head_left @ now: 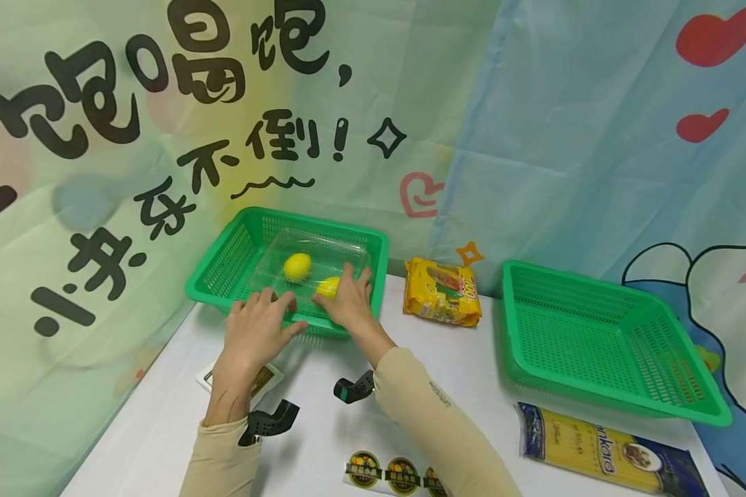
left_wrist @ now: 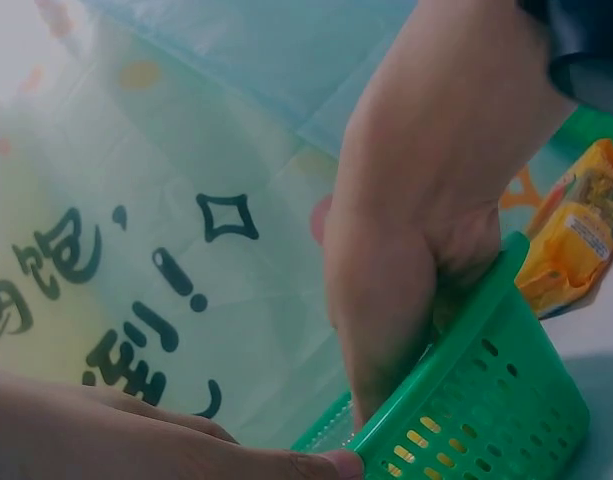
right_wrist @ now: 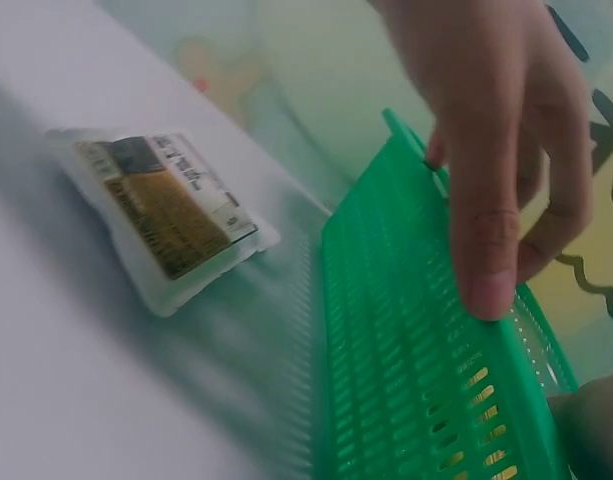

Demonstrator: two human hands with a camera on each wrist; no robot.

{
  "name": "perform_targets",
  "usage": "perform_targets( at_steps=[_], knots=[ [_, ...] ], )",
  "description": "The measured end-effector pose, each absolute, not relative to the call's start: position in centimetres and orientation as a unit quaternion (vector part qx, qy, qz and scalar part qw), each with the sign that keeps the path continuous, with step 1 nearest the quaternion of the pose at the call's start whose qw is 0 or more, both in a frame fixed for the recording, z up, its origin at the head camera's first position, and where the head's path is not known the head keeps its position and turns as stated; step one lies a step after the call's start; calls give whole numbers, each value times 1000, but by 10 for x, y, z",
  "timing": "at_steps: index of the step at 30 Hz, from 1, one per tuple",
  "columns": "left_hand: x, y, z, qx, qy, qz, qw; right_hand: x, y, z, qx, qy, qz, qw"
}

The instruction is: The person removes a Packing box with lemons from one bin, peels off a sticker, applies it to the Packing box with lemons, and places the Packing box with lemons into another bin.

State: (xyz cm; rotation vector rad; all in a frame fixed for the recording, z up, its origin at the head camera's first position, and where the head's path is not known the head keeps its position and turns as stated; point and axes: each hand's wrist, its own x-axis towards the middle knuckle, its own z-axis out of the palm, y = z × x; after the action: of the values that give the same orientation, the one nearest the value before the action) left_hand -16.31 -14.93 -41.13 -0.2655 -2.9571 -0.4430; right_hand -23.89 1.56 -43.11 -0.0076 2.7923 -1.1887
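A clear plastic container (head_left: 342,246) lies in the left green basket (head_left: 214,295), with a lemon (head_left: 297,267) in it. My right hand (head_left: 352,298) reaches into the basket, thumb and fingers around a second lemon (head_left: 328,286), which it partly covers. The left wrist view shows this right hand (left_wrist: 386,270) dipping behind the basket wall, its fingertips hidden. At the near rim is my left hand (head_left: 253,331), fingers loosely bent and the thumb touching the rim. In the right wrist view, the left hand (right_wrist: 496,180) hangs over the same rim.
A yellow food packet (head_left: 443,291) lies right of this basket. Further right stand a second green basket (head_left: 609,345) and a pack of spaghetti (head_left: 609,452). Round black stickers (head_left: 403,476) lie at the front; a white packet with a brown label (right_wrist: 171,210) lies below my left forearm.
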Motion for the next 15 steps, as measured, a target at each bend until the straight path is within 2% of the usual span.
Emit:
perform_targets(
  at_steps=[6, 15],
  knots=[
    [-164, -149, -411, -88, -983, -147, 67, -245, 14, -430, 24, 915, -398, 63],
    [-164, -150, -411, -87, -983, -149, 58, -252, 12, -435, 41, 894, -444, 48]
  ],
)
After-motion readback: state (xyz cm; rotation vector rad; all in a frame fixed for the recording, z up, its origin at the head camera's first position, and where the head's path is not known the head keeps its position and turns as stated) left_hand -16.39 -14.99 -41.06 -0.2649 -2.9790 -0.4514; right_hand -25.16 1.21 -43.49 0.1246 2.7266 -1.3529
